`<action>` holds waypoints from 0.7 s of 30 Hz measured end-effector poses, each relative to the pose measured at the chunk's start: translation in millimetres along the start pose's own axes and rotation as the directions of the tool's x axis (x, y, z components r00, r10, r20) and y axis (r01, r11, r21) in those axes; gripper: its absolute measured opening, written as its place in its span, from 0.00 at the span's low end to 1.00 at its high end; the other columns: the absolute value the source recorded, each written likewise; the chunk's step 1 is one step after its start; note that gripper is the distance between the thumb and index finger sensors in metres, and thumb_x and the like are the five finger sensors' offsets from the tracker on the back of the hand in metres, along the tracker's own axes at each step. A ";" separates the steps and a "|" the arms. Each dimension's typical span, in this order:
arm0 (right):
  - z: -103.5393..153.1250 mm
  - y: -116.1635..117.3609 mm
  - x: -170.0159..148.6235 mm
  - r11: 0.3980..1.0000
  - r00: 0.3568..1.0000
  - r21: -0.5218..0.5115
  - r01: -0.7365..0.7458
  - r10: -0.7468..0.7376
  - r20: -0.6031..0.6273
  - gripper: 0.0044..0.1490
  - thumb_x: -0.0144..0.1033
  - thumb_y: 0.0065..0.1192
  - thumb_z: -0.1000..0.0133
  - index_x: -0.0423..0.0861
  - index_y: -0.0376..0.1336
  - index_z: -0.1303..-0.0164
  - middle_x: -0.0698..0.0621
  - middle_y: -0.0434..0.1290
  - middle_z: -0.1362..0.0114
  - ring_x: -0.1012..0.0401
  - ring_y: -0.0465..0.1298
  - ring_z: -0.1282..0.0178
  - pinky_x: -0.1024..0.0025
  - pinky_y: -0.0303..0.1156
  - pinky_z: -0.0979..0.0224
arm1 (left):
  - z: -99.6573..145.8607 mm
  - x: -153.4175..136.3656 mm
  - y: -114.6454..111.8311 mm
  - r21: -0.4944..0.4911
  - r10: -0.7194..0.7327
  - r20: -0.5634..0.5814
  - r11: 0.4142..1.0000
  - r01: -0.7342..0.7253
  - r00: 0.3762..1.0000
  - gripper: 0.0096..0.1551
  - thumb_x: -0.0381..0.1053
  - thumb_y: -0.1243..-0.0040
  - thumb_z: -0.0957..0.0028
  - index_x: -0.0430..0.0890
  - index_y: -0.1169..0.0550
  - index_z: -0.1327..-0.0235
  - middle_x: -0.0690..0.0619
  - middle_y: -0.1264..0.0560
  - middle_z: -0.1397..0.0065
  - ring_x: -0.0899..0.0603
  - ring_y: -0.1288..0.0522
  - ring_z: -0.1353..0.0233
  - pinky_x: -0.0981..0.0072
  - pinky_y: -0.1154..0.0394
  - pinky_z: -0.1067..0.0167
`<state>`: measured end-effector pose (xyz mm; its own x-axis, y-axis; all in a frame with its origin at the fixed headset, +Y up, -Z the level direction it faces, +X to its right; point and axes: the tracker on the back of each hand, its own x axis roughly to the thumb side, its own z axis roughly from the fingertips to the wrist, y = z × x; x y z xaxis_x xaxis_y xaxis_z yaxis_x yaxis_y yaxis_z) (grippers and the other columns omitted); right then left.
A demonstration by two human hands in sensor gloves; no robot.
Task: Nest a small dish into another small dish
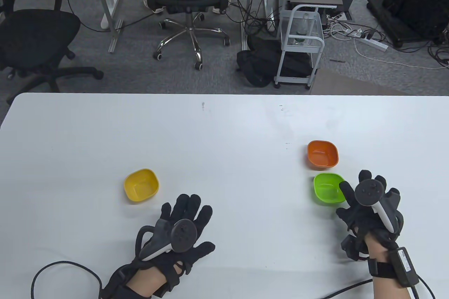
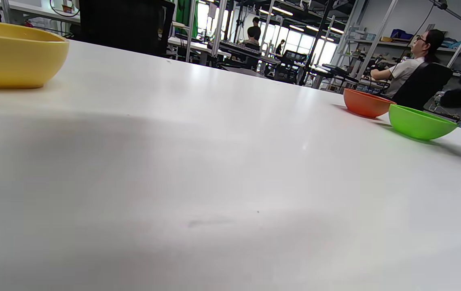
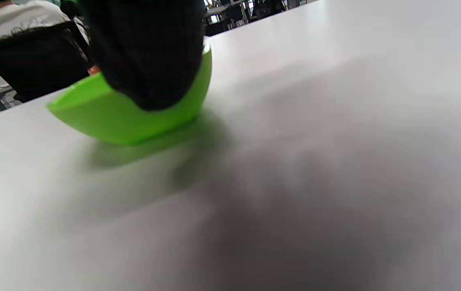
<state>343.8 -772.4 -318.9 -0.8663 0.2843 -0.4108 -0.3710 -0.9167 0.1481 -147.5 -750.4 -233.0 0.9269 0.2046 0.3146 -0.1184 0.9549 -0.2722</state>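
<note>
Right hand (image 1: 368,204) at green dish (image 1: 328,188) rim — grip unclear; left hand (image 1: 182,232) spread flat on table (image 1: 224,127).

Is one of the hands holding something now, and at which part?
The right hand touches the green dish at its near right rim; a full grip cannot be told. The left hand holds nothing.

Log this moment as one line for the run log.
phase: reach | right hand: at green dish rim, grip unclear | left hand: flat on table | orange dish: empty | yellow dish: untouched
</note>
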 end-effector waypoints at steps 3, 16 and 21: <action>-5.0 14.0 4.4 0.996 0.996 0.001 -0.090 0.090 -0.015 0.39 0.37 0.74 0.57 0.74 0.57 0.41 0.66 0.25 0.21 0.53 0.20 0.16 0.44 0.10 0.24 | 2.4 -2.5 2.9 0.016 0.004 -0.011 1.000 -0.004 1.000 0.52 0.85 0.61 0.68 0.79 0.72 0.42 0.69 0.76 0.21 0.51 0.78 0.17 0.40 0.71 0.24; 3.9 9.4 17.4 0.987 0.996 -0.159 -0.030 0.043 0.075 0.24 0.43 0.66 0.58 0.70 0.70 0.51 0.63 0.36 0.18 0.53 0.29 0.14 0.44 0.14 0.23 | 2.1 -4.6 3.6 0.017 0.008 -0.019 1.000 -0.008 1.000 0.52 0.85 0.60 0.68 0.79 0.71 0.41 0.69 0.76 0.21 0.51 0.78 0.17 0.40 0.71 0.24; 26.6 -13.6 39.1 0.964 0.966 -0.233 0.131 -0.071 0.247 0.25 0.43 0.65 0.57 0.66 0.69 0.49 0.58 0.39 0.17 0.48 0.31 0.15 0.40 0.17 0.24 | 2.2 -6.1 4.8 0.017 0.020 -0.024 1.000 -0.020 0.999 0.52 0.85 0.60 0.68 0.79 0.71 0.41 0.69 0.76 0.21 0.51 0.78 0.17 0.40 0.71 0.24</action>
<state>306.1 -741.4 -313.0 -0.8932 0.4095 -0.1857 -0.3927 -0.9116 -0.1211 -154.5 -746.6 -234.2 0.9327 0.2187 0.2868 -0.1429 0.9542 -0.2628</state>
